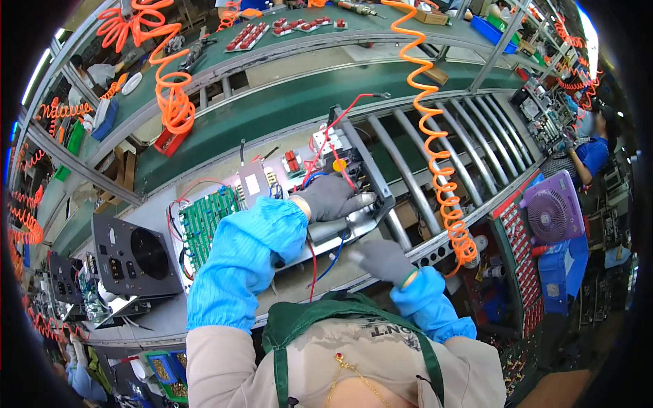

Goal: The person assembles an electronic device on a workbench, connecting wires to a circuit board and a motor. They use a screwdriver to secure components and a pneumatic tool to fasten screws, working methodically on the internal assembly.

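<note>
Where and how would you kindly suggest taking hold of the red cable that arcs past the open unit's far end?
Probably best to pinch the red cable just behind its greyish end, coming from the right, where it points. That stretch arcs up clear of the open unit, while its lower part runs among other wires near the left hand.

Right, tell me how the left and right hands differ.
The left hand is over the open chassis; the right hand is outside it, nearer the wearer's body. The left hand looks fairly sharp, while the right hand's fingers are blurred. Both wear grey gloves and blue sleeve covers.
</note>
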{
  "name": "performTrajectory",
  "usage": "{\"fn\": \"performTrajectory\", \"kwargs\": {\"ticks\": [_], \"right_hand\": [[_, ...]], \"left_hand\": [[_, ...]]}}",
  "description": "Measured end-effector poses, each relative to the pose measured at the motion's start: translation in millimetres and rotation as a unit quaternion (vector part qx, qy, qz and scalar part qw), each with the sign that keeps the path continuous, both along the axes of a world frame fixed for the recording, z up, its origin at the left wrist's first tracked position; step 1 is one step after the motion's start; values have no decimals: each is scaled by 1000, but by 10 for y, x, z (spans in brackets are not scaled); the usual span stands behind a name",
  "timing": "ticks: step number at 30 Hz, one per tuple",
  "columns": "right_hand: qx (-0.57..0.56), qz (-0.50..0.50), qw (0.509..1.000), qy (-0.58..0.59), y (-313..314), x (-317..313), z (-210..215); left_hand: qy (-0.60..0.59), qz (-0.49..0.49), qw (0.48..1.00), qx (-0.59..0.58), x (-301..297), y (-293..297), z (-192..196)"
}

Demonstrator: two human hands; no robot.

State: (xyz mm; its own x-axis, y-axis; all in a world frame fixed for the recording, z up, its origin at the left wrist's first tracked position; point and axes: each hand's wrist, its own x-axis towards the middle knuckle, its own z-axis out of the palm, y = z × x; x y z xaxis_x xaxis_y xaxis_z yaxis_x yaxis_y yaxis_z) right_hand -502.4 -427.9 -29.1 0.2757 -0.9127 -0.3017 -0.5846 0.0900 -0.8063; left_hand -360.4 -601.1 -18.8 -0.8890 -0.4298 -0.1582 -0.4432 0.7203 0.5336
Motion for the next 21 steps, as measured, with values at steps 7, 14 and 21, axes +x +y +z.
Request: {"fn": "performTrajectory", "kwargs": {"ticks": [7,14,21], "right_hand": [[-99,44,962,252,54,99,-70],[-121,-2,993,10,68,22,-97],[-120,34,980,-153,105,-11,76]], "left_hand": [[53,18,998,34,-27,-8,-41],[66,24,997,37,-21,-65,-73],[145,28,989,24,-40,83,-24]]}}
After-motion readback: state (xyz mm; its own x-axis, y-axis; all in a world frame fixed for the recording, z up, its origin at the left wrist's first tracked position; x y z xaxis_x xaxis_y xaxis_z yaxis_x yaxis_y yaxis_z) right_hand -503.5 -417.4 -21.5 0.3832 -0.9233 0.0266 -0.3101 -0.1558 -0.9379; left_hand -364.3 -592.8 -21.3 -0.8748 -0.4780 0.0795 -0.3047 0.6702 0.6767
